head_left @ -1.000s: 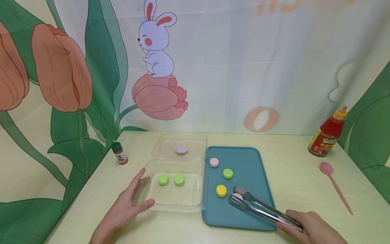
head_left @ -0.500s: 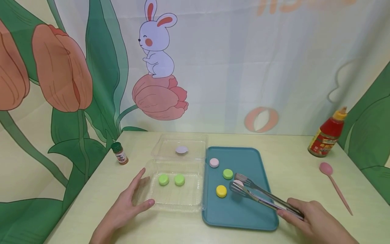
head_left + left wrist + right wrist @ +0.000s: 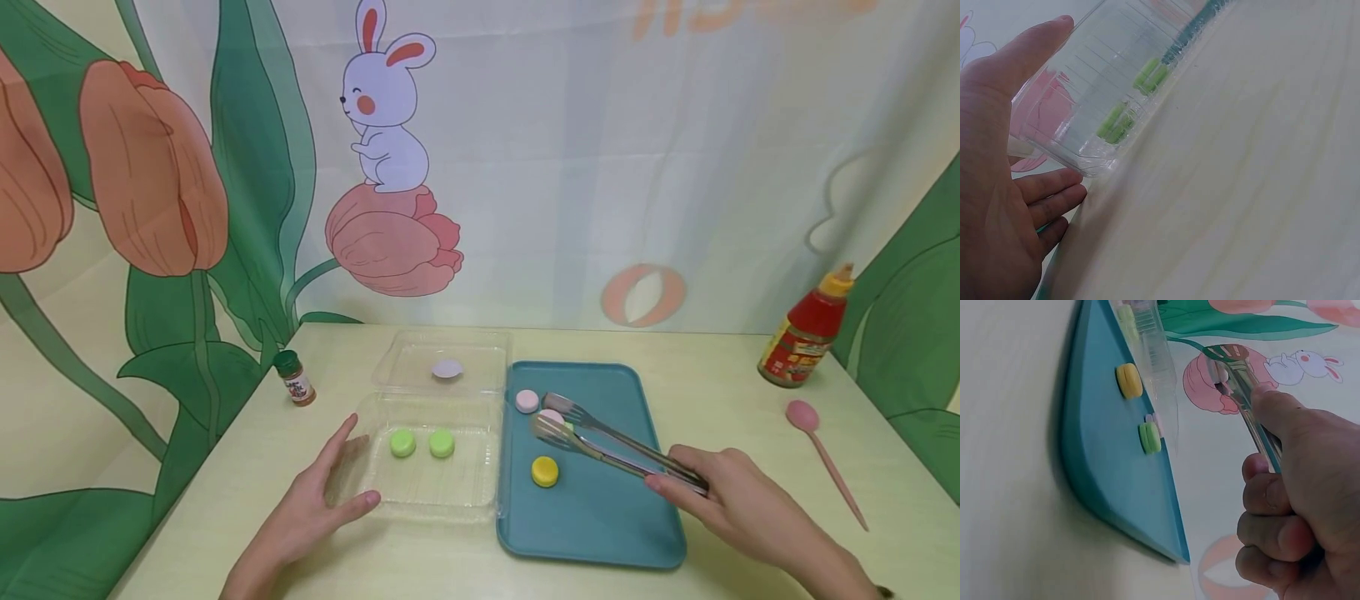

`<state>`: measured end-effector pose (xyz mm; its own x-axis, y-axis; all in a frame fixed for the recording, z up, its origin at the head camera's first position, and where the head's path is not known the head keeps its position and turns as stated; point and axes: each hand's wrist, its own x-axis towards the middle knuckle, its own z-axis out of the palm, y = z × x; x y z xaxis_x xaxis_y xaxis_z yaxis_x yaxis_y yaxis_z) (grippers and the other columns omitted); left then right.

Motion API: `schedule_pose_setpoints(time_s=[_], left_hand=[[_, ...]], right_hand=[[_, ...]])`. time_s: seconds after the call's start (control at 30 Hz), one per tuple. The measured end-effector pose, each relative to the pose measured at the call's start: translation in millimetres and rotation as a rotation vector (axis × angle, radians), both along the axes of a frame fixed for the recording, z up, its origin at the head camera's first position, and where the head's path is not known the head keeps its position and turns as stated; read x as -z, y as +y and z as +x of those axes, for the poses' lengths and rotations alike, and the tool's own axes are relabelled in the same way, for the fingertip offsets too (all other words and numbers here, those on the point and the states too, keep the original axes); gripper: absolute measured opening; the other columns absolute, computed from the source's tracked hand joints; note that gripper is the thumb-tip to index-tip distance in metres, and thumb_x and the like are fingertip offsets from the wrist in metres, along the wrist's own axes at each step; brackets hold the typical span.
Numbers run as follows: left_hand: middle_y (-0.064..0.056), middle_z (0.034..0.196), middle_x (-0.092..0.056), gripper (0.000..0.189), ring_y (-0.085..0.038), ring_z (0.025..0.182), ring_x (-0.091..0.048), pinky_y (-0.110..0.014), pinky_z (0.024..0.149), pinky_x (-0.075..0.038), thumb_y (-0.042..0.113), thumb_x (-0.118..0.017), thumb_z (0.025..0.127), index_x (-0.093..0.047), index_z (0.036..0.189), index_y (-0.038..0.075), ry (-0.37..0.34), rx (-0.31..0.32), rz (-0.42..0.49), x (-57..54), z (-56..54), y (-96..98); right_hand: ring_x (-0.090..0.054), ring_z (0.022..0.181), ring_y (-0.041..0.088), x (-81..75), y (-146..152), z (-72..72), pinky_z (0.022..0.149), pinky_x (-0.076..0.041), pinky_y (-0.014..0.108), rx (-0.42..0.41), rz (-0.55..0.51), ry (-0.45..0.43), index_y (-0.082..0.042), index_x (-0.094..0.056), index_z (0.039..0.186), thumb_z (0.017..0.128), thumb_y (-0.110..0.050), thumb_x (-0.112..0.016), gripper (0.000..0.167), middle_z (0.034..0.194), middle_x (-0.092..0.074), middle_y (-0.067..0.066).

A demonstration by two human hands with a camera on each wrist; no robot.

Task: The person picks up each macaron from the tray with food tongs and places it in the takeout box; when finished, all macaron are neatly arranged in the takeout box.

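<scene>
My right hand (image 3: 738, 496) grips a pair of metal tongs (image 3: 626, 443), whose tips pinch a pale pink macaron (image 3: 552, 414) above the teal tray (image 3: 592, 521). A green macaron (image 3: 1150, 437), mostly covered by the tongs in the head view, stands on that tray. Also on it are a yellow macaron (image 3: 545, 472) and a second pink one (image 3: 527, 401). At the left side of a clear plastic clamshell box (image 3: 427, 507), my left hand (image 3: 307, 504) has its fingers spread around the near corner. Two green macarons (image 3: 402, 443) sit in the box.
The box's lid (image 3: 480, 354) lies open behind, bearing a pale oval sticker. A small green-capped spice jar (image 3: 296, 379) stands at the back left. To the right are a red sauce bottle (image 3: 804, 333) and a pink spoon (image 3: 817, 442). A printed curtain (image 3: 570, 167) hangs behind the table.
The tongs have lifted the pink macaron off the tray and carried it up and leftward over the green one. My right hand moved with them; my left hand stayed put.
</scene>
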<state>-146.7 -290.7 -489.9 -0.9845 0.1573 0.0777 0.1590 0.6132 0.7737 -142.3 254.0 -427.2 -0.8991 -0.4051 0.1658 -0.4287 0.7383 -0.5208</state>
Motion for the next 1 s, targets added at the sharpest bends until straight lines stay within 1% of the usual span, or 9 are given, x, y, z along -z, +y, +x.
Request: schedule_pose_setpoints(time_s=[0.07, 0.17, 0.37, 0.43, 0.67, 0.83, 1.0], left_hand=[[-0.014, 0.171, -0.050, 0.109, -0.047, 0.165, -0.033, -0.080, 0.127, -0.020, 0.046, -0.086, 0.098, -0.016, 0.180, 0.032, 0.001, 0.000, -0.001, 0.7, -0.2, -0.5], [-0.014, 0.171, -0.050, 0.109, -0.047, 0.165, -0.033, -0.080, 0.127, -0.021, 0.046, -0.086, 0.098, -0.016, 0.180, 0.033, 0.002, 0.000, -0.002, 1.7, -0.8, -1.3], [-0.015, 0.171, -0.051, 0.109, -0.047, 0.164, -0.034, -0.080, 0.127, -0.022, 0.045, -0.087, 0.098, -0.016, 0.180, 0.033, 0.011, 0.005, 0.001, 2.5, -0.8, -1.9], [-0.015, 0.171, -0.051, 0.109, -0.047, 0.164, -0.034, -0.080, 0.127, -0.022, 0.045, -0.087, 0.098, -0.016, 0.180, 0.033, 0.011, 0.004, -0.001, 2.4, -0.7, -1.9], [-0.015, 0.172, -0.050, 0.109, -0.046, 0.165, -0.033, -0.080, 0.128, -0.020, 0.045, -0.087, 0.098, -0.015, 0.180, 0.033, 0.004, 0.004, 0.010, 2.2, -0.4, -1.4], [-0.014, 0.171, -0.050, 0.109, -0.046, 0.165, -0.033, -0.080, 0.128, -0.020, 0.045, -0.087, 0.098, -0.016, 0.180, 0.033, 0.007, 0.004, 0.012, 2.1, 0.2, -1.6], [-0.015, 0.171, -0.051, 0.109, -0.046, 0.165, -0.034, -0.080, 0.127, -0.021, 0.044, -0.087, 0.097, -0.017, 0.180, 0.032, 0.017, 0.006, 0.008, 2.6, 0.3, -1.7]], right_hand=[[-0.038, 0.056, -0.001, -0.9, -6.7, -6.3, 0.052, -0.032, 0.020, -0.025, -0.013, 0.014, -0.029, -0.058, 0.086, 0.109, -0.042, -0.073, 0.030, 0.064, -0.037, -0.020], [-0.041, 0.056, 0.000, -2.8, -17.2, -16.6, 0.052, -0.035, 0.020, -0.054, -0.012, -0.016, -0.028, -0.062, 0.089, 0.109, -0.046, -0.072, 0.029, 0.064, -0.041, -0.018], [-0.041, 0.056, 0.000, -3.9, -39.2, -31.9, 0.052, -0.036, 0.021, -0.127, -0.019, -0.004, -0.026, -0.064, 0.089, 0.109, -0.048, -0.072, 0.030, 0.065, -0.044, -0.017], [-0.041, 0.056, 0.000, -5.2, -46.8, -36.7, 0.052, -0.036, 0.022, -0.146, -0.003, 0.002, -0.025, -0.064, 0.088, 0.109, -0.050, -0.071, 0.033, 0.066, -0.044, -0.016], [-0.041, 0.053, 0.002, -14.6, -69.1, -50.9, 0.053, -0.036, 0.023, -0.165, 0.094, -0.030, -0.022, -0.065, 0.088, 0.110, -0.059, -0.064, 0.043, 0.064, -0.047, -0.012], [-0.039, 0.052, 0.003, -22.7, -79.8, -58.1, 0.053, -0.033, 0.024, -0.202, 0.149, -0.027, -0.022, -0.063, 0.083, 0.110, -0.056, -0.065, 0.044, 0.062, -0.043, -0.011], [-0.043, 0.052, 0.004, -33.2, -90.6, -61.7, 0.053, -0.036, 0.025, -0.246, 0.195, -0.028, -0.022, -0.065, 0.085, 0.110, -0.052, -0.068, 0.040, 0.062, -0.047, -0.011]])
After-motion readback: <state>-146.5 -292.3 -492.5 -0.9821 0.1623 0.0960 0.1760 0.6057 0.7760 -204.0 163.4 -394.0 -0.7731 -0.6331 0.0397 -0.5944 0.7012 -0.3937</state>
